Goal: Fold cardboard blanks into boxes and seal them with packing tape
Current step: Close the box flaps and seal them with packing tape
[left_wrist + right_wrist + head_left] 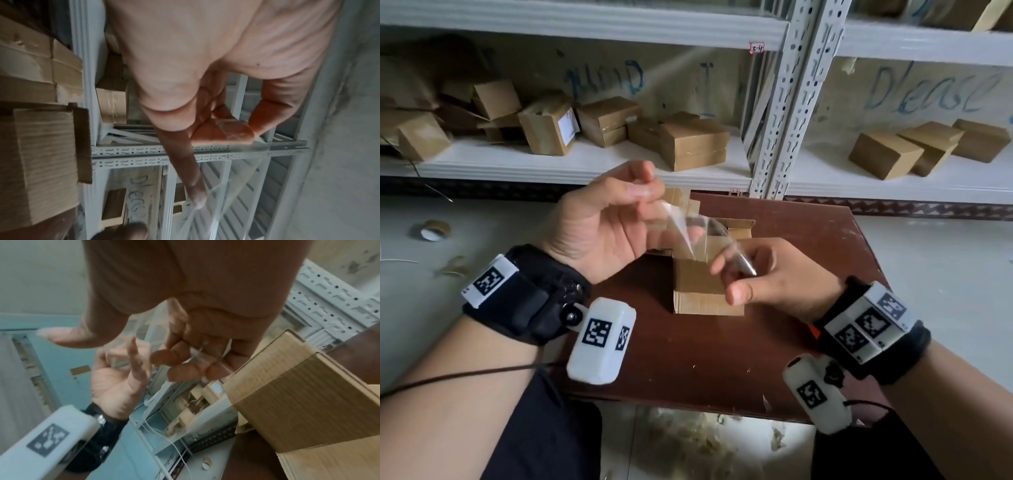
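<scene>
From the head view, I am holding my left hand [599, 219] raised over the brown table [808, 240], its thumb and fingertips pinching one end of a clear strip of packing tape [688, 233]. My right hand [767, 274] is pinching the other end just above the open cardboard box [705, 284] standing on the table.

At my left wrist, tape is sticking across my fingertips [234, 133] while my forefinger is stretching out straight.

At my right wrist, my curled fingers [185, 360] are gripping crumpled tape beside the box [298, 394].
</scene>
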Action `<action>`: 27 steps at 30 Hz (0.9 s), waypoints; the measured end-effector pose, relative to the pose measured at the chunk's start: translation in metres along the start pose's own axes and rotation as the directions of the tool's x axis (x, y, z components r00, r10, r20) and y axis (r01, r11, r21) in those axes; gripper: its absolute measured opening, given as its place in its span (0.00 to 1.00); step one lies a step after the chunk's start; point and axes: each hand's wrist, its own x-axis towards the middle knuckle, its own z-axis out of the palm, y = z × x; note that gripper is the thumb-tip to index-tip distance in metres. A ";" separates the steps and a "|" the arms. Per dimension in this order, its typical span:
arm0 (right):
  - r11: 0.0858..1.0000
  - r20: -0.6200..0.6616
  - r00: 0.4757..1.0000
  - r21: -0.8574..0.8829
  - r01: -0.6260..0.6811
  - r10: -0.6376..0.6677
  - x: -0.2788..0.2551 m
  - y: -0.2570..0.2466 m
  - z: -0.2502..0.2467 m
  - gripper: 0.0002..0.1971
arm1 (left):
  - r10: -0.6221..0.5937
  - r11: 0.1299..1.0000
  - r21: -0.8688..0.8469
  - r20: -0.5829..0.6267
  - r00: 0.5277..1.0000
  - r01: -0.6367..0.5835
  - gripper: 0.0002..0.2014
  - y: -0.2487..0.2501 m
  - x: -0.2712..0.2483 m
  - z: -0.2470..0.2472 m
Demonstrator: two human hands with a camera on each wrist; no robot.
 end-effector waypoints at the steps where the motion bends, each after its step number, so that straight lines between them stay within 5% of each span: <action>1: 1.000 -0.011 1.000 0.000 0.004 -0.004 0.000 0.003 -0.004 0.38 | 0.013 0.999 0.030 -0.045 0.999 -0.012 0.09 0.002 0.000 -0.004; 6: 0.995 -0.128 0.988 0.070 -0.075 0.084 -0.005 0.007 -0.028 0.47 | 0.067 0.997 -0.025 -0.141 0.988 -0.071 0.04 0.012 0.001 -0.020; 14: 0.925 -0.135 0.916 0.110 -0.364 0.377 -0.010 0.008 -0.073 0.15 | 0.092 0.991 -0.069 -0.260 0.961 -0.114 0.07 0.017 0.003 -0.034; 18: 0.896 -0.248 0.861 0.125 -0.427 0.444 -0.011 0.007 -0.087 0.24 | 0.120 0.992 0.000 -0.282 0.952 -0.125 0.09 0.023 0.003 -0.043; 21: 0.911 -0.376 0.831 0.122 -0.394 0.410 -0.011 0.006 -0.096 0.21 | 0.192 0.966 0.240 -0.412 0.891 -0.098 0.09 0.018 0.007 -0.053; 23: 0.926 -0.452 0.814 0.080 -0.370 0.364 -0.011 0.007 -0.103 0.17 | 0.278 0.883 0.469 -0.534 0.799 0.006 0.09 0.009 0.011 -0.062; 27: 0.958 -0.516 0.814 0.051 -0.281 0.266 -0.012 0.014 -0.110 0.28 | 0.371 0.770 0.624 -0.607 0.703 0.133 0.20 -0.009 0.019 -0.075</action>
